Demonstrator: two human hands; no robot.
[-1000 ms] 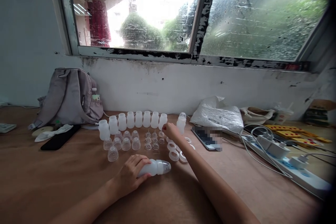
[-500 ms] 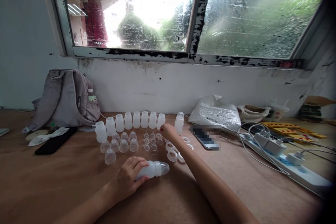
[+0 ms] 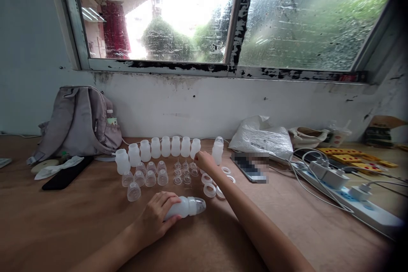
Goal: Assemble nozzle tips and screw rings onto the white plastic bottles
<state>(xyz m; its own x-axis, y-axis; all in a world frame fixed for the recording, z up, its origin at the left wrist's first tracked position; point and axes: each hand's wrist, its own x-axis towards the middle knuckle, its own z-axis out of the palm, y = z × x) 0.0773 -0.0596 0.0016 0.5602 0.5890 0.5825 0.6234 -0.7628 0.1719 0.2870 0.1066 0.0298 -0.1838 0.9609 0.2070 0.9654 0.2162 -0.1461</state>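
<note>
My left hand [image 3: 162,212] is wrapped round a baby bottle [image 3: 183,207] that lies on its side, its clear cap pointing right. Reaching farther forward, my right hand [image 3: 204,161] has its fingers bent together at the front of the last open bottle [image 3: 195,146] in the row, close to the clear nipples [image 3: 185,172]. What those fingers hold, if anything, is hidden. White rings [image 3: 209,190] lie under and around the right forearm, some partly covered by it. Clear caps [image 3: 134,191] stand in a group left of the nipples.
Several open bottles [image 3: 145,150] form the back row, and a capped bottle [image 3: 217,150] stands right of them. A phone [image 3: 250,168], a plastic-wrapped package [image 3: 261,138] and a power strip [image 3: 372,209] with cables are on the right. A backpack [image 3: 76,121] and black pouch [image 3: 65,176] lie left.
</note>
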